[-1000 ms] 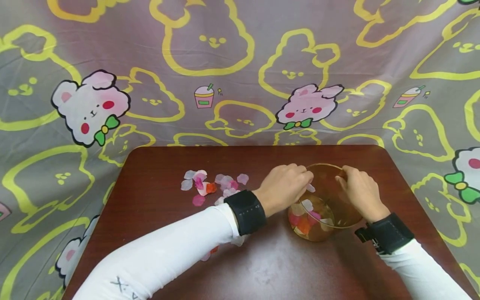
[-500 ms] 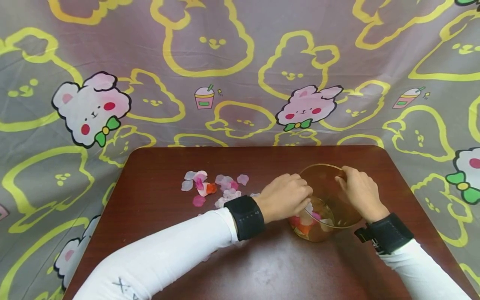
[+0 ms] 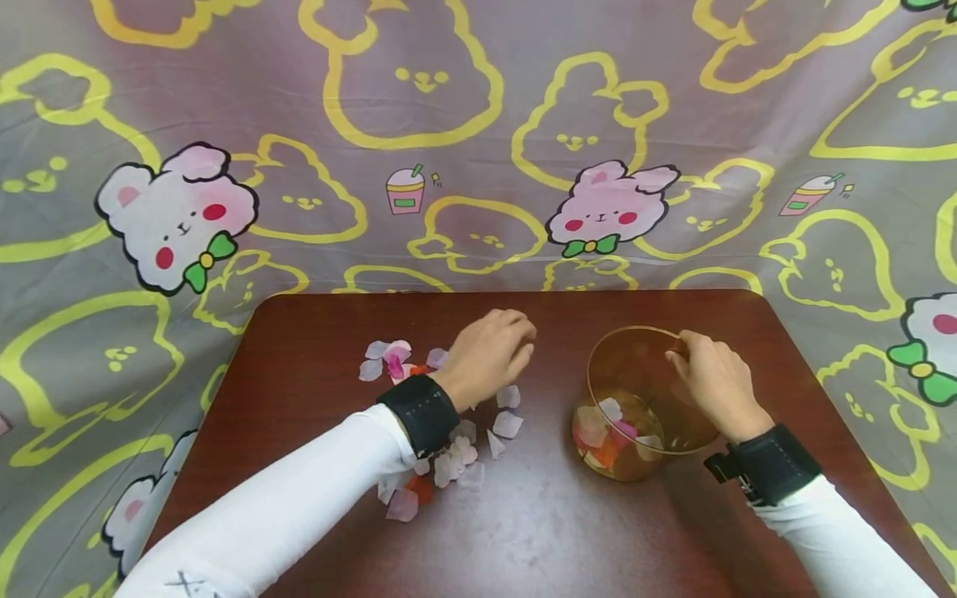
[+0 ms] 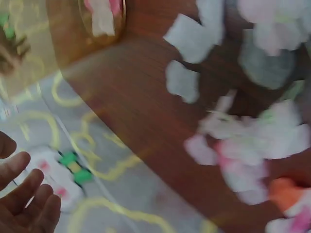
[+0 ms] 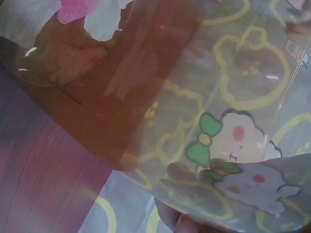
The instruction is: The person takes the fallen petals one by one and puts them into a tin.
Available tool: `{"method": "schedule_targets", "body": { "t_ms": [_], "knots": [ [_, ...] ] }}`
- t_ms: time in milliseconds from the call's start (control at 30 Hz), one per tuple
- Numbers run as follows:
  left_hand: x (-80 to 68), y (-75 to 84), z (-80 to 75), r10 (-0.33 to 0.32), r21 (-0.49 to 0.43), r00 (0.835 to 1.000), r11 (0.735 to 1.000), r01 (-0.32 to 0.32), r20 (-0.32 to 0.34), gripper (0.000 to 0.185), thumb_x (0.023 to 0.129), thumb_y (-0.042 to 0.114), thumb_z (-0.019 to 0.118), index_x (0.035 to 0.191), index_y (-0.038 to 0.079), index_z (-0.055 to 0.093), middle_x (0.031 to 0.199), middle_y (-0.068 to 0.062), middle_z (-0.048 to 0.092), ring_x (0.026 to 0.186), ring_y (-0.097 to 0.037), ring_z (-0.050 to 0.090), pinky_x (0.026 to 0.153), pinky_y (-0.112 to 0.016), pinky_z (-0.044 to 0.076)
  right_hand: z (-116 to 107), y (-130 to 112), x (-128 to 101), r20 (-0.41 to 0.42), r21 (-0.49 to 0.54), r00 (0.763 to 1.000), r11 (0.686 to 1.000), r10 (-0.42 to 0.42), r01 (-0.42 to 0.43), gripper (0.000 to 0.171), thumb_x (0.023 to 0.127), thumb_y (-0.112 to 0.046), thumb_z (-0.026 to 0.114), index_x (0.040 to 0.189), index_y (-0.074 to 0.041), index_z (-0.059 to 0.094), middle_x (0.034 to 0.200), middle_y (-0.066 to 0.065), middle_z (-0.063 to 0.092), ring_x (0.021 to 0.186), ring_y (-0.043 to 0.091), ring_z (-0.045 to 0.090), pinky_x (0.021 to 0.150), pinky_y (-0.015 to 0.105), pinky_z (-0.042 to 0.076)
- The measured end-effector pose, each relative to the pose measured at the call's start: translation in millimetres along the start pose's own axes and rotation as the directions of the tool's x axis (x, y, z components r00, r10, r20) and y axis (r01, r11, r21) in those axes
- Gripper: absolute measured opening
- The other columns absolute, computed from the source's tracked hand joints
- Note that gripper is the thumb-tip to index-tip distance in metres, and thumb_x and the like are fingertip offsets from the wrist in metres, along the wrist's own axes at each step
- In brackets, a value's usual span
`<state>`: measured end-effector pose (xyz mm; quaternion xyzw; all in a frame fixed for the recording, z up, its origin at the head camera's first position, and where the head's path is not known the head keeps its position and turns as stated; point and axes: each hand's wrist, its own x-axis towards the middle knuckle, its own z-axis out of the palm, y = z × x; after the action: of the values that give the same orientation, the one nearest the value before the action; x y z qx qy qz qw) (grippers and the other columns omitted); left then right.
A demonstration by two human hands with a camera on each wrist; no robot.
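the left hand [image 3: 486, 355] hovers over the right part of the loose petals [image 3: 456, 459], fingers apart and slightly bent in the left wrist view, with nothing seen in its grasp. the right hand [image 3: 718, 384] grips the right side of the rim of a clear amber container [image 3: 628, 357], which stands on the right half of the dark reddish-brown table [image 3: 553, 540]. in the right wrist view, fingertips show at the see-through wall. inside, at the bottom, lie more petals [image 3: 611, 446] in white, pink and orange; the loose ones, white, pale lilac, pink and orange, are scattered and partly heaped left of the container, apart from it, some hidden under the left arm.

no brand or wording can be read on the container. the left white sleeve [image 3: 299, 490] bears a dark mark [image 3: 185, 583] like an "x", with more strokes beside it cut off by the picture's lower edge. a black band [image 3: 420, 414] circles the left wrist. behind, a grey cloth [image 3: 463, 100] carries yellow outlines, rabbit faces and drink cups [image 3: 405, 191] whose small green labels show no legible letters.
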<state>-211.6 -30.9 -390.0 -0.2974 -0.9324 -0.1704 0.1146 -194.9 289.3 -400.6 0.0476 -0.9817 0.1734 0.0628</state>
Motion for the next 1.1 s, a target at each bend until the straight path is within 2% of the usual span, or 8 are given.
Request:
{"method": "schedule_targets", "body": {
  "t_ms": [100, 200, 333, 500, 600, 767, 1000, 1100],
  "knots": [
    [-11.3, -25.1, -1.6, -0.153, -0.048, 0.988, 0.987, 0.154, 0.017, 0.018, 0.097, 0.021, 0.063, 0.109, 0.01, 0.072, 0.121, -0.007, 0.07, 0.114, -0.025, 0.064, 0.095, -0.04, 0.055, -0.4, -1.5, -0.5, 0.001, 0.0, 1.0, 1.0, 0.003, -0.003, 0.014, 0.097, -0.016, 0.065, 0.095, -0.002, 0.064, 0.071, 0.013, 0.063, 0.058, 0.028, 0.057, 0.048, 0.037, 0.038],
    [-24.5, -48.2, -2.9, -0.257, -0.06, 0.966, 0.964, 0.258, 0.026, 0.02, 0.097, 0.021, 0.063, 0.11, 0.009, 0.072, 0.123, -0.009, 0.07, 0.117, -0.027, 0.064, 0.095, -0.043, 0.055, -0.7, -2.8, -1.1, 0.004, -0.003, 1.0, 1.0, 0.007, -0.007, 0.015, 0.097, -0.015, 0.065, 0.097, -0.001, 0.065, 0.073, 0.014, 0.065, 0.058, 0.026, 0.056, 0.048, 0.036, 0.038],
    [-45.1, -79.4, -3.0, -0.344, -0.047, 0.939, 0.938, 0.345, 0.019, 0.02, 0.096, 0.02, 0.063, 0.109, 0.007, 0.071, 0.118, -0.012, 0.071, 0.114, -0.031, 0.064, 0.092, -0.047, 0.055, -0.8, -3.5, -2.0, 0.0, -0.007, 1.0, 1.0, 0.006, -0.006, 0.015, 0.097, -0.015, 0.066, 0.098, 0.0, 0.066, 0.075, 0.015, 0.066, 0.059, 0.026, 0.057, 0.048, 0.036, 0.038],
    [-72.5, -115.1, -2.7, -0.449, -0.011, 0.893, 0.893, 0.449, 0.041, 0.022, 0.096, 0.019, 0.064, 0.111, 0.005, 0.07, 0.112, -0.016, 0.07, 0.106, -0.034, 0.065, 0.089, -0.051, 0.055, -0.6, -4.5, -2.5, -0.001, -0.009, 1.0, 1.0, 0.008, -0.008, 0.015, 0.097, -0.015, 0.066, 0.097, 0.0, 0.066, 0.075, 0.014, 0.066, 0.059, 0.026, 0.056, 0.049, 0.036, 0.038],
    [-87.8, -133.3, 0.2, -0.484, 0.019, 0.874, 0.875, 0.484, 0.052, 0.023, 0.095, 0.017, 0.065, 0.112, 0.003, 0.069, 0.11, -0.019, 0.07, 0.1, -0.036, 0.066, 0.087, -0.053, 0.056, -0.8, -4.9, -3.3, -0.001, -0.016, 1.0, 1.0, 0.012, -0.012, 0.015, 0.097, -0.015, 0.066, 0.097, 0.0, 0.066, 0.075, 0.015, 0.066, 0.059, 0.026, 0.057, 0.049, 0.036, 0.039],
    [-110.3, -156.2, 7.7, -0.508, 0.062, 0.858, 0.861, 0.505, 0.07, 0.027, 0.091, 0.017, 0.069, 0.113, 0.0, 0.069, 0.102, -0.02, 0.07, 0.089, -0.034, 0.066, 0.082, -0.053, 0.056, -1.0, -5.8, -4.8, 0.003, -0.019, 1.0, 1.0, 0.02, -0.02, 0.015, 0.097, -0.015, 0.066, 0.098, 0.0, 0.066, 0.075, 0.015, 0.066, 0.059, 0.026, 0.056, 0.049, 0.035, 0.038],
    [-131.1, -170.9, 16.5, -0.578, 0.084, 0.805, 0.816, 0.571, 0.133, 0.039, 0.088, 0.021, 0.078, 0.116, -0.002, 0.065, 0.105, -0.022, 0.069, 0.09, -0.035, 0.065, 0.084, -0.054, 0.056, -0.7, -6.3, -5.1, -0.002, -0.022, 1.0, 1.0, 0.013, -0.013, 0.015, 0.097, -0.015, 0.066, 0.096, 0.0, 0.065, 0.074, 0.014, 0.065, 0.058, 0.025, 0.055, 0.048, 0.035, 0.037],
    [-134.4, -173.2, 19.0, -0.572, 0.086, 0.811, 0.821, 0.565, 0.122, 0.037, 0.088, 0.017, 0.078, 0.116, -0.003, 0.065, 0.106, -0.023, 0.068, 0.094, -0.037, 0.066, 0.088, -0.056, 0.055, -0.4, -6.1, -5.3, 0.001, -0.025, 1.0, 1.0, 0.012, -0.012, 0.015, 0.097, -0.016, 0.066, 0.095, -0.001, 0.064, 0.072, 0.013, 0.064, 0.057, 0.025, 0.055, 0.048, 0.034, 0.036]
  ]
}}
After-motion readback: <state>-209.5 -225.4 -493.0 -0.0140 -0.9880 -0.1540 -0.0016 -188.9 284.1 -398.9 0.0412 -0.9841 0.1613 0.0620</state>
